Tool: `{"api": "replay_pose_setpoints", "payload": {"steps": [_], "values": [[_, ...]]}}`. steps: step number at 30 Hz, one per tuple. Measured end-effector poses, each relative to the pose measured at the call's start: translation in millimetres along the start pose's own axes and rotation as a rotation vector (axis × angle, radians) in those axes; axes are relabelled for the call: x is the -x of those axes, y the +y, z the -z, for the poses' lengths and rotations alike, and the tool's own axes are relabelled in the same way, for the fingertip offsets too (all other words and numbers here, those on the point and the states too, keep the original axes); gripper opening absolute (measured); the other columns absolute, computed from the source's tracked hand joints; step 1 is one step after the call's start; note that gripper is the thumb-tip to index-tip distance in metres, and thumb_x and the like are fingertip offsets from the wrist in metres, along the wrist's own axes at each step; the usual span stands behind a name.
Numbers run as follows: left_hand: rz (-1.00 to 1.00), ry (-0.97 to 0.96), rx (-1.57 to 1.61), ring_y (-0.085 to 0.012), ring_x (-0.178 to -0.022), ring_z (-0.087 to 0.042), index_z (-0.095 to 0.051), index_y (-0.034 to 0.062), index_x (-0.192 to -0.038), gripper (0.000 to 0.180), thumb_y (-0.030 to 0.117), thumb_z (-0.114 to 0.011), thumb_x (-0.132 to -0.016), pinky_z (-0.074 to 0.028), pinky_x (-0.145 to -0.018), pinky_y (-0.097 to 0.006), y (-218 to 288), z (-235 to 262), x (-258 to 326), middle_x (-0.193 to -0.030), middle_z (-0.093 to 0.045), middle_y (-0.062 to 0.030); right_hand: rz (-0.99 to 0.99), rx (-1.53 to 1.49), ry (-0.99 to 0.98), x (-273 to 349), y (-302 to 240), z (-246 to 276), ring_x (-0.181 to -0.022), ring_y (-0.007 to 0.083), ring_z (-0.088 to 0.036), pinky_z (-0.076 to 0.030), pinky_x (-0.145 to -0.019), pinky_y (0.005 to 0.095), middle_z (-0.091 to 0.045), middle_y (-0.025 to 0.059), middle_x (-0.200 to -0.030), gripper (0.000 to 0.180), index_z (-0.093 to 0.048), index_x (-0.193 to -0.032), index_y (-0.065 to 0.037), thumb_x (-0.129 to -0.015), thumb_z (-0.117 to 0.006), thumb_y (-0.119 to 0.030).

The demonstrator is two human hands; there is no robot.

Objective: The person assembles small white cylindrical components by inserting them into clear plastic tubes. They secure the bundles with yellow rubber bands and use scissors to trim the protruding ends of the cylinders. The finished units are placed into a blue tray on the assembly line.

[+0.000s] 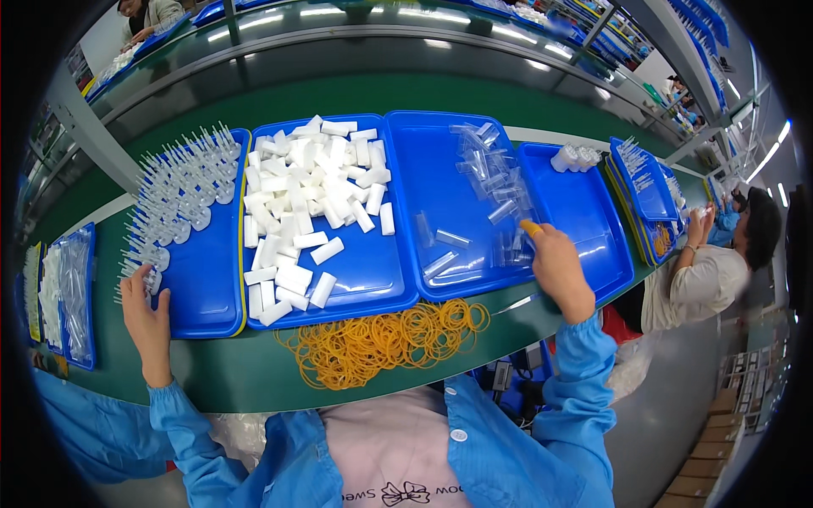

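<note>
My left hand (147,320) is at the near left edge of a blue tray (203,292), thumb and fingers apart around the end of a group of clear plastic pieces with thin upright stems (182,190). My right hand (556,264), with a yellow cover on one fingertip, reaches over the right edge of another blue tray (406,127). Its stretched fingers touch or hover over loose clear plastic tubes (501,212); the fingertips are partly hidden. Between the hands, a blue tray (373,288) holds a heap of white cylinders (326,173).
Orange rubber bands (364,347) lie in a pile along the green table's (229,372) front edge. A pointed tool (518,302) lies near my right wrist. White-and-clear pieces (576,157) sit in the right tray (584,216). A co-worker (707,271) sits at the right.
</note>
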State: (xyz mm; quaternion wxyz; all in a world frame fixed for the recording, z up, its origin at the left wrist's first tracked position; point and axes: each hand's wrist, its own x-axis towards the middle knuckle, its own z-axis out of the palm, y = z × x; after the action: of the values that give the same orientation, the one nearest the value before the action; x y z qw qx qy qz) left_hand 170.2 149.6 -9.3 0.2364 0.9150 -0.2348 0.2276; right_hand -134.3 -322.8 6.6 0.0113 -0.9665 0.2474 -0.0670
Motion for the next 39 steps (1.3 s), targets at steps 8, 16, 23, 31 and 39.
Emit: {"api": "replay_pose_setpoints", "payload": {"steps": [8,16,23,31,39], "values": [[0.063,-0.012,0.01,-0.021,-0.092,-0.058,-0.055,0.0032,-0.111,0.025,0.004,-0.056,-0.086,-0.046,-0.077,-0.032,-15.5,8.6,9.6,-0.102,-0.055,-0.0085,0.065,-0.396,0.152,18.7,-41.2,6.2,-0.082,0.0368,-0.057,-0.047,-0.071,0.0427,-0.054,0.0174,-0.103,0.038,-0.056,-0.114,-0.002,-0.077,-0.047,0.007],[0.52,0.259,1.071,-0.0177,-0.105,-0.054,-0.045,-0.0004,-0.122,0.032,0.017,-0.05,-0.095,-0.046,-0.085,-0.028,15.1,14.1,45.2,-0.115,-0.052,-0.0101,-0.081,-0.133,0.271,-32.3,-11.2,-17.6,-0.079,0.0338,-0.058,-0.047,-0.066,0.0411,-0.057,0.0139,-0.093,0.033,-0.056,-0.115,-0.006,-0.081,-0.057,-0.005],[0.581,0.225,1.32,-0.0152,-0.097,-0.055,-0.04,0.0014,-0.126,0.039,0.012,-0.055,-0.092,-0.045,-0.084,-0.027,7.3,12.7,61.2,-0.111,-0.052,-0.0085,0.069,-0.586,0.142,-37.7,-27.6,-15.4,-0.08,0.0333,-0.059,-0.048,-0.066,0.0399,-0.056,0.0143,-0.097,0.034,-0.057,-0.115,-0.006,-0.081,-0.055,-0.002],[0.612,0.202,1.418,-0.0135,-0.093,-0.055,-0.041,0.0024,-0.126,0.039,0.013,-0.057,-0.091,-0.046,-0.08,-0.025,21.1,9.3,58.0,-0.109,-0.052,-0.0076,-0.058,-0.187,0.325,-30.0,1.9,-25.0,-0.079,0.0344,-0.058,-0.047,-0.068,0.0412,-0.058,0.0161,-0.093,0.03,-0.056,-0.11,-0.004,-0.081,-0.051,0.001],[0.599,0.172,1.392,-0.0127,-0.098,-0.053,-0.039,0.0025,-0.131,0.045,0.017,-0.057,-0.092,-0.043,-0.083,-0.024,20.0,6.5,61.5,-0.112,-0.052,-0.0063,-0.119,-0.247,0.204,-28.6,3.0,-26.4,-0.077,0.0345,-0.059,-0.047,-0.066,0.0428,-0.059,0.0153,-0.084,0.016,-0.059,-0.089,-0.002,-0.075,-0.065,-0.009]]}}
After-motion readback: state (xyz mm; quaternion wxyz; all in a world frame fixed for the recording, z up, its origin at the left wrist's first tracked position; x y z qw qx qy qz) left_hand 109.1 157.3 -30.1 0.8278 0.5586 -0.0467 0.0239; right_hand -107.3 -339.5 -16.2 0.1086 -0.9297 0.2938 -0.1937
